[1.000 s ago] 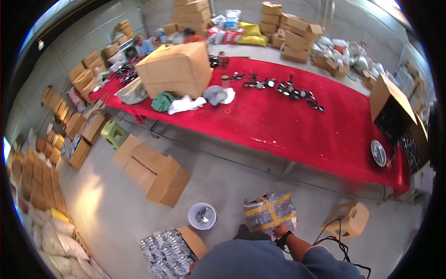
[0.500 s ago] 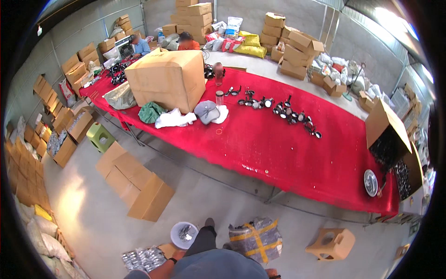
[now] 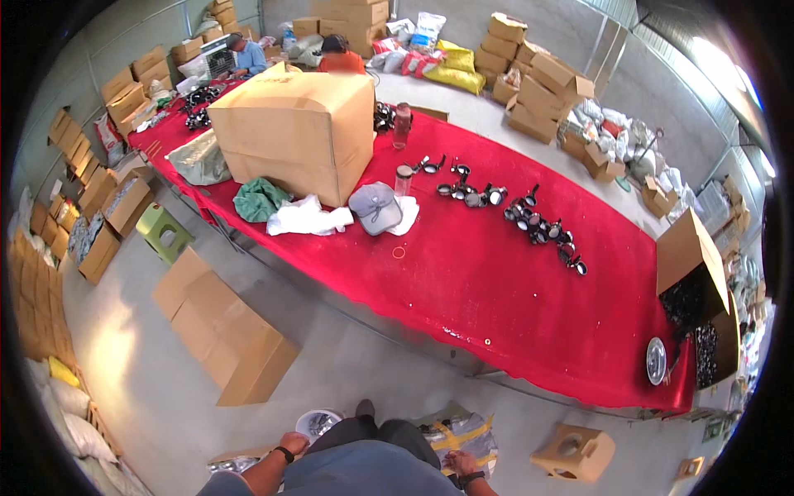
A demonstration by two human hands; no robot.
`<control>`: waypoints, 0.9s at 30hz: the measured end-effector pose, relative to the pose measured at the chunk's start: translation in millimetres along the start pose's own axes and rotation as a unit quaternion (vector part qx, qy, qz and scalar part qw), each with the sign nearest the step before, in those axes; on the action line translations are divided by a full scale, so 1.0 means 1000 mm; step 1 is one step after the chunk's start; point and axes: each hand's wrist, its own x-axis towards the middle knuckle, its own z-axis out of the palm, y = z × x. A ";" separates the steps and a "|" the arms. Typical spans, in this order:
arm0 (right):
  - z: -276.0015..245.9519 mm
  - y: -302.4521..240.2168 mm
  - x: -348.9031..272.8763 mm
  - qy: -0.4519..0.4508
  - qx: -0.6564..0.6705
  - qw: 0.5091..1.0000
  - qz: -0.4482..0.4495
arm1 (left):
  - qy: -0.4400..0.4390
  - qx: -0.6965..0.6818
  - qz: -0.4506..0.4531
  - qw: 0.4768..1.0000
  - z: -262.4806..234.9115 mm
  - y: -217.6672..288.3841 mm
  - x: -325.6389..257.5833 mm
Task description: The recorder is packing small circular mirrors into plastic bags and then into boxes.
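At the lower edge, my left hand (image 3: 294,443), with a dark band on its wrist, hangs beside a white tub (image 3: 318,423) holding shiny metal pieces. Its fingers are too small to make out. My right hand (image 3: 460,463) is over a grey package (image 3: 475,434) crossed with yellow tape; its fingers look apart, and nothing shows in them. Whether it touches the package I cannot tell. Several small dark round parts with clear lenses (image 3: 542,228) lie in a row on the red-covered table (image 3: 463,289) in front of me.
A large carton (image 3: 289,132), a grey cap (image 3: 375,207) and cloths stand or lie on the table's left part. A metal bowl (image 3: 656,361) sits at its right end beside open cartons. On the floor are a tan stool (image 3: 572,453), a green stool (image 3: 163,234) and an opened carton (image 3: 223,331). Two people sit beyond.
My view has shifted, and the table's right part appears lower. Both hands have come further into sight, the left near the tub and the right over the taped package.
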 end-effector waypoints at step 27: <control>0.012 -0.340 0.060 0.316 -0.339 0.867 -0.184 | 0.032 -0.033 0.113 0.993 -0.207 0.386 0.376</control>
